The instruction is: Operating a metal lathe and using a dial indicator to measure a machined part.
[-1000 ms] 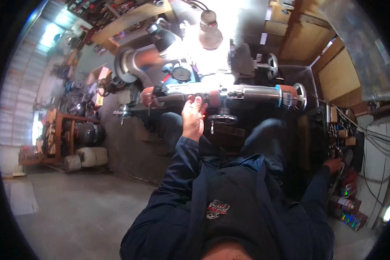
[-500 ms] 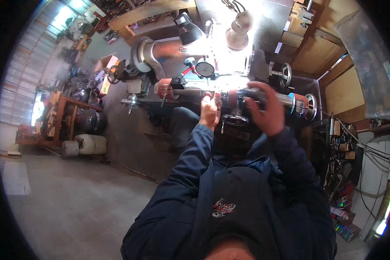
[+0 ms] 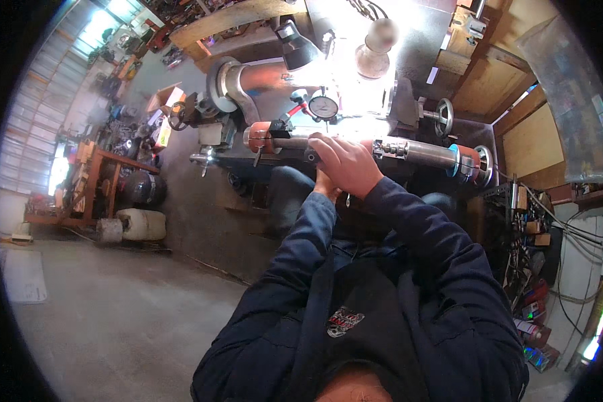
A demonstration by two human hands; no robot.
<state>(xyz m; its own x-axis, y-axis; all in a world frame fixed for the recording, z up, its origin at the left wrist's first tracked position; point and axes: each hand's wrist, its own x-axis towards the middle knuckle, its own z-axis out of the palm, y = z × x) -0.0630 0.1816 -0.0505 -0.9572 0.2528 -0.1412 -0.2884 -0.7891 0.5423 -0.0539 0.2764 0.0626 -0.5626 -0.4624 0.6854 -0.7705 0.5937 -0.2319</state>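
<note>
The right hand [image 3: 342, 163] is closing its fingers over a long steel shaft [image 3: 419, 153] that is lying crosswise on a machine bed. The left hand [image 3: 325, 186] is sitting just beneath the right, mostly hidden; its grip cannot be told. A round dial gauge [image 3: 323, 106] is standing just behind the shaft.

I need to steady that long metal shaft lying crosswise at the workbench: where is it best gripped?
Grip the metal shaft on its bare cylindrical middle, coming from above as the right hand does. The orange-capped end and collared end look stepped, so less suited.
</note>
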